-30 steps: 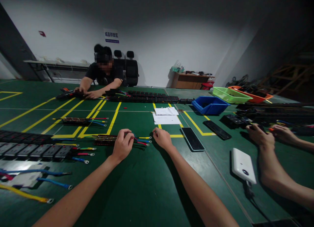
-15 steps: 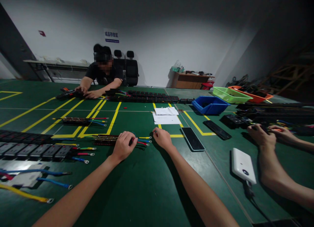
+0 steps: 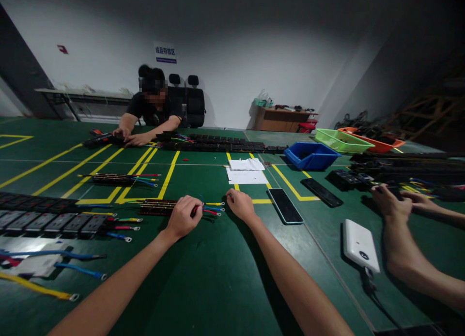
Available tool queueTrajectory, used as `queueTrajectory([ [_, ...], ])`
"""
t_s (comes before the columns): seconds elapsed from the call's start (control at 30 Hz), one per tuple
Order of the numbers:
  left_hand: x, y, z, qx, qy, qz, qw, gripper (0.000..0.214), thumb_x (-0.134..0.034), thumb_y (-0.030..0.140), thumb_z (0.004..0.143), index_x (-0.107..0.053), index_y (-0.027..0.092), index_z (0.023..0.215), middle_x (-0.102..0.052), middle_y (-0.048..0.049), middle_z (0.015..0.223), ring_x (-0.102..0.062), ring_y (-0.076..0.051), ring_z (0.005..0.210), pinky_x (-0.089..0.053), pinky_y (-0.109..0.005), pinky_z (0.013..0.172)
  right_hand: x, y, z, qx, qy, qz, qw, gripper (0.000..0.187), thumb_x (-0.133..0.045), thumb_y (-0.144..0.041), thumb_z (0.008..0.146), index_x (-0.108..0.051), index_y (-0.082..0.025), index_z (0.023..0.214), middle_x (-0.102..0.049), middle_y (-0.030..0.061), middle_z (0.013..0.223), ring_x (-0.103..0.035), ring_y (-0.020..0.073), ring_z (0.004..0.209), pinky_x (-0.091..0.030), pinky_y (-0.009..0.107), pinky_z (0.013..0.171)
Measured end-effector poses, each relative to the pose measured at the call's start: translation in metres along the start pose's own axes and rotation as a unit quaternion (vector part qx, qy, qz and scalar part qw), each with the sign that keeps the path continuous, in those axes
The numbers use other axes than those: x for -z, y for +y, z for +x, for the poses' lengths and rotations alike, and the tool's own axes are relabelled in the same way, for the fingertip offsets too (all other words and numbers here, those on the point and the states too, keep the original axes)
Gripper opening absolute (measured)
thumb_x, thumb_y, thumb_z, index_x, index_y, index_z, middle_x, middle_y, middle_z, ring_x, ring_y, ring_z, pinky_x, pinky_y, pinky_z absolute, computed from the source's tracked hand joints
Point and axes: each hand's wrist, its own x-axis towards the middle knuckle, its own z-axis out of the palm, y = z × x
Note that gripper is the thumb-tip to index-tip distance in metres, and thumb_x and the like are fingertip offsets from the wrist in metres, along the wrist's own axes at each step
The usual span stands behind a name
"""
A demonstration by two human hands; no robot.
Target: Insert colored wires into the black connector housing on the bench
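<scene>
My left hand [image 3: 183, 217] rests on the green table [image 3: 218, 278] with its fingers curled over the coloured wires [image 3: 212, 208] that come out of a dark bundle of strips [image 3: 157, 206]. Red wire shows between its fingers. My right hand [image 3: 240, 205] lies just right of the wire ends, fingers pinched together at a small dark-red tip; what it pinches is too small to name. A second bundle of strips with wires [image 3: 119, 179] lies farther back to the left.
Black socket strips [image 3: 43, 222] and loose blue and yellow cables [image 3: 54, 268] lie left. A phone [image 3: 285, 205], white papers [image 3: 247, 171], a blue bin [image 3: 311, 155] and a white power bank [image 3: 359, 245] lie right. Another person's hands [image 3: 394, 203] work at right; a second person sits across.
My left hand slid slightly right and lower along the wires, its fingers now closed on the red one. My right hand stayed put. The neighbour's hands shifted a little right.
</scene>
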Motion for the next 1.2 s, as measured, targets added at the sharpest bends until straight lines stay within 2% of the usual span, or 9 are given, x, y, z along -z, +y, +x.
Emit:
queueTrajectory([
  [0.6,0.0006,0.0011,0.0004,-0.010,-0.005,-0.018,1.000,0.010,-0.052,0.017,0.091,-0.057,0.020,0.082,-0.066,-0.0055,0.088,-0.061,-0.021,0.088,-0.048,-0.037,0.081,-0.0002,0.0001,0.0004,0.005,0.006,0.002,1.000,0.023,-0.045,-0.027,0.098,-0.063,-0.025,0.112,-0.073,0.0036,0.103,-0.066,0.0179,0.090,-0.037,0.026,0.070],
  [0.77,0.0014,0.0012,0.0003,-0.013,-0.020,-0.014,1.000,0.010,-0.054,0.023,0.093,-0.057,0.019,0.084,-0.064,-0.0061,0.091,-0.059,-0.021,0.091,-0.047,-0.037,0.083,-0.0025,0.0011,0.0006,0.007,0.011,0.000,1.000,0.023,-0.045,-0.027,0.098,-0.063,-0.026,0.112,-0.073,0.0030,0.101,-0.066,0.0182,0.089,-0.037,0.026,0.070],
  [0.93,0.0012,0.0017,0.0010,0.018,-0.021,0.009,1.000,0.018,-0.051,0.029,0.097,-0.059,0.019,0.085,-0.062,-0.0066,0.091,-0.057,-0.021,0.089,-0.046,-0.036,0.080,-0.0026,0.0015,0.0005,0.005,0.007,0.001,1.000,0.024,-0.045,-0.028,0.098,-0.063,-0.025,0.113,-0.073,0.0038,0.103,-0.066,0.0181,0.091,-0.037,0.026,0.071],
  [1.2,0.0008,0.0008,0.0007,0.016,0.010,-0.030,0.999,0.020,-0.049,0.029,0.099,-0.059,0.019,0.084,-0.066,-0.0054,0.087,-0.060,-0.019,0.085,-0.048,-0.035,0.081,-0.0003,0.0003,-0.0001,0.007,0.006,-0.002,1.000,0.023,-0.045,-0.028,0.099,-0.063,-0.025,0.113,-0.073,0.0036,0.103,-0.066,0.0180,0.090,-0.037,0.026,0.070],
])
